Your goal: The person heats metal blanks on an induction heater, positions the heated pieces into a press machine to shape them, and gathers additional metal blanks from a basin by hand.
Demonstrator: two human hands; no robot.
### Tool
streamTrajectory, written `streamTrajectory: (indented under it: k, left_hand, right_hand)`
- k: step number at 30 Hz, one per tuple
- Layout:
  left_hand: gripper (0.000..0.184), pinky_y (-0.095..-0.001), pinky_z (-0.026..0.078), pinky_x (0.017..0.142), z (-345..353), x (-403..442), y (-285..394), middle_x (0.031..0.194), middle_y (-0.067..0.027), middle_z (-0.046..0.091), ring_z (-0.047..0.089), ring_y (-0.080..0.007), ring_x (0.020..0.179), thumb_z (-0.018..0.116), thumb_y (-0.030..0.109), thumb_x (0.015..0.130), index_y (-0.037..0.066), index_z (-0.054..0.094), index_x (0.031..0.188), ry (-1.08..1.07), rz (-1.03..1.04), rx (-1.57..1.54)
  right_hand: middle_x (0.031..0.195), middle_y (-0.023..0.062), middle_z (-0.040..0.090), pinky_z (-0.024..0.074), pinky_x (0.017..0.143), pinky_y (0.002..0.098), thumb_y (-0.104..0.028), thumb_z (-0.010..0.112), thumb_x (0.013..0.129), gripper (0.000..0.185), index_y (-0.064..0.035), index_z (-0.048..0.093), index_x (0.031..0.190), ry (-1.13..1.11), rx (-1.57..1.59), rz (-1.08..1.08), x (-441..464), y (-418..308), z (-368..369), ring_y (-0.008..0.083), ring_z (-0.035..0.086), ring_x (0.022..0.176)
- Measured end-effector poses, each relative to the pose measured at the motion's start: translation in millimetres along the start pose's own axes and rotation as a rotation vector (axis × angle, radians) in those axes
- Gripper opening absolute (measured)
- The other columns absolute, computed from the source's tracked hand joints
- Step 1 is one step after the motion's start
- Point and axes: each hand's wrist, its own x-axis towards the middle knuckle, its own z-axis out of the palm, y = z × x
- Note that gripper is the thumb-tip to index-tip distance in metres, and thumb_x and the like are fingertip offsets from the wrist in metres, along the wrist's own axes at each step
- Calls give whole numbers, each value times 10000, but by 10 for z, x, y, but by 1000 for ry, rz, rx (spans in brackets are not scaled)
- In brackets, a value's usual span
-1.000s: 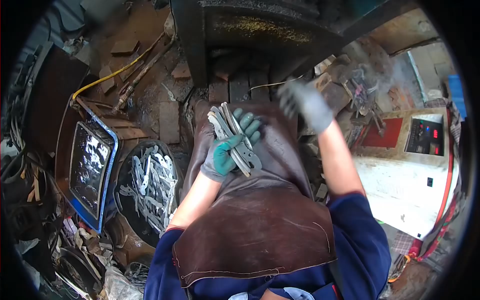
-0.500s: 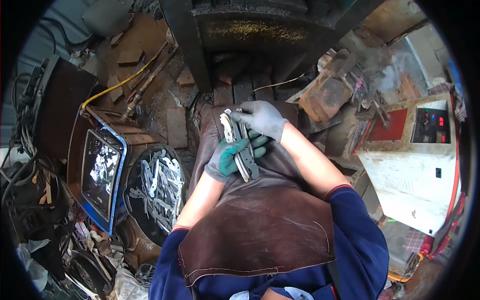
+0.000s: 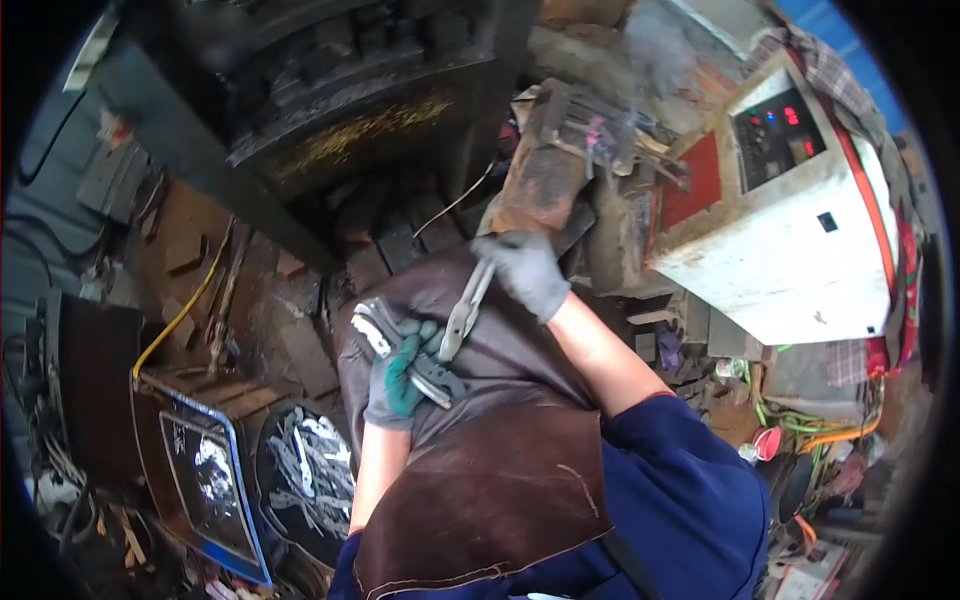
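Observation:
My left hand [image 3: 394,388], in a grey and green glove, is closed around a small stack of long, flat metal pieces [image 3: 370,331] above the leather apron. Some of them are dark and one is bright and pale with small holes. My right hand [image 3: 527,272], in a grey glove, pinches the upper end of a single flat metal piece [image 3: 465,318]. That piece hangs slantwise, its wider lower end close to my left fingertips. Whether it touches them I cannot tell. The brown leather apron [image 3: 480,500] covers my lap.
At lower left a round dark tub [image 3: 264,462] holds many similar metal pieces. Beside it stands a blue-edged frame [image 3: 245,490]. A white control cabinet [image 3: 790,260] with red digits is at right. A dark metal machine frame [image 3: 390,130] rises ahead, and a rusty block [image 3: 540,190] lies nearby.
My right hand has drawn one metal piece away from the stack, up and to the right. The left hand keeps the others. The view has turned to the right.

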Motion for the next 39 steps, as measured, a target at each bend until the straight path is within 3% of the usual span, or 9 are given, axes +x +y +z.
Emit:
streamTrajectory:
  k: [3,9,11,15,18,20,23,32,39]
  left_hand:
    - [259,-492,457,998,114,15,-40,1237,-152,558,550,-332,1161,551,72,929,40,527,1184,-28,-55,53]
    - [318,-447,530,886,74,93,-172,1139,-160,622,630,-313,998,583,106,912,11,539,1212,110,-199,320]
    - [302,-414,563,800,209,48,-166,1038,-146,655,659,-291,902,604,76,892,15,556,1183,72,-191,423]
    - [294,-378,569,718,132,87,-173,955,-110,657,662,-247,829,614,-17,859,42,570,1143,249,-119,349]
    - [240,-390,560,737,196,58,-129,963,-97,641,647,-266,847,601,11,880,69,559,1110,207,-163,262]
    - [237,-413,557,760,170,45,-103,985,-107,639,641,-272,876,593,25,890,69,563,1121,151,-168,180]
    - [272,-419,537,778,128,74,-102,994,-94,618,612,-260,890,572,94,922,85,541,1192,80,-168,66]
    - [373,-401,496,780,168,50,-105,912,-52,569,562,-222,833,527,163,958,127,456,1323,20,-105,-35]
    - [418,-413,506,811,168,28,-88,950,-49,570,578,-217,864,545,160,948,123,427,1347,-63,-74,4]
  right_hand:
    - [618,14,586,419,518,270,-318,762,780,339,13,689,779,55,215,210,-107,-181,-346,84,532,579]
    - [662,126,657,467,575,301,-306,797,732,350,26,692,768,-397,-270,-19,-338,-81,426,139,598,598]
    - [729,186,655,472,615,346,-437,786,710,474,10,704,847,-363,-300,-111,-308,-69,451,243,599,610]
    - [654,188,613,459,580,352,-457,760,739,490,25,682,784,-159,-274,-101,-185,133,129,217,571,576]
    - [552,13,559,352,407,272,-401,719,817,413,-33,633,649,182,149,80,-62,373,-333,110,464,433]
    - [516,-18,482,332,380,219,-383,689,856,333,-56,633,830,222,486,257,-124,239,-769,84,429,395]
    - [684,4,582,445,466,211,-257,640,911,211,-51,623,950,249,877,223,-142,331,-1008,109,564,554]
    - [1072,122,635,556,784,274,-77,495,958,311,6,501,1257,417,896,65,343,572,-956,207,649,952]
    - [1042,128,638,551,802,275,-71,530,938,198,11,547,1117,448,1044,60,998,541,-834,213,644,962]
